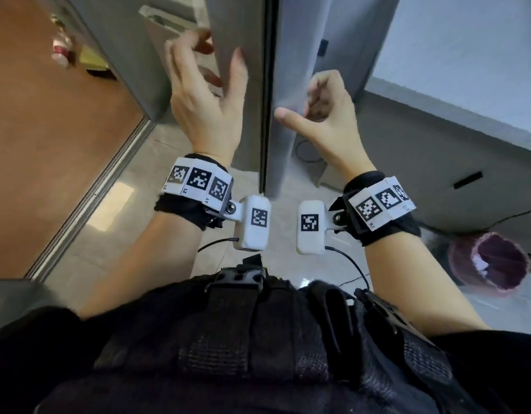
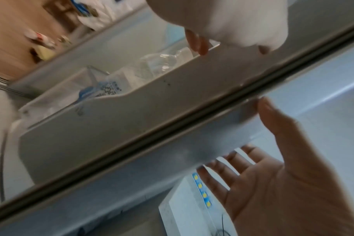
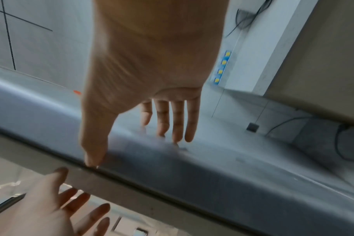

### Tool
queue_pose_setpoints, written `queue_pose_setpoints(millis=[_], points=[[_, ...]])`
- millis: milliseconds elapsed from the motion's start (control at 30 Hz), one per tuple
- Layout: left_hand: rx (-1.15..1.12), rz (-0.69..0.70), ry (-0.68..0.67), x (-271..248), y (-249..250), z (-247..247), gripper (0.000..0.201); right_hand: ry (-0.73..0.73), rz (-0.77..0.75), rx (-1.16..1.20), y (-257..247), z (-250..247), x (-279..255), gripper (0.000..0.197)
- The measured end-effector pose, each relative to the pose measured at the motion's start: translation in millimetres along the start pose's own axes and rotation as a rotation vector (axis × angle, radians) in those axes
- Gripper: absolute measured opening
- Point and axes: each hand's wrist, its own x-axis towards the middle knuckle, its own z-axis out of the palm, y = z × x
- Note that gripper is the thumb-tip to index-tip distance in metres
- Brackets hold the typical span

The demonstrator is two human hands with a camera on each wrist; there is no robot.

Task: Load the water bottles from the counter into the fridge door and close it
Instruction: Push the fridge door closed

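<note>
The water bottles (image 2: 162,62) already stand in the fridge door (image 2: 111,127) bin. My left hand (image 1: 204,97) is spread and empty near the door's edge. My right hand (image 1: 327,112), fingers loosely bent, rests on its outside. Closing remains, I think.

Both forearms rise from the lower frame of the head view, each wrist banded in black with white marker tags. The left hand (image 1: 206,97) sits left of centre, back toward the camera, fingers spread and loosely bent, gripping nothing. The right hand (image 1: 324,112) sits right of centre, thumb stretched toward the frame's middle. Its fingers look curled in the head view, though blur makes that uncertain; the right wrist view shows them fairly straight.
</note>
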Motion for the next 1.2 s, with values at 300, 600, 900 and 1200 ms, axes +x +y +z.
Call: queue_pose_setpoints(millis=[300,600,900,1200], points=[[0.167,-0.177,0.065,14,-36,-54,0.054,-0.441,-0.026,0.050,-17,82,51,0.014],[0.274,-0.196,0.128,78,-138,-85,0.058,-0.584,-0.026,0.063,-24,173,141,0.012],[0.317,-0.189,0.101,196,-231,-100,0.051,-0.539,-0.014,0.149,-30,283,243,0.021],[0.243,-0.249,0.057,311,-321,-69,0.054,-0.521,0.007,0.151,-29,346,355,0.012]])
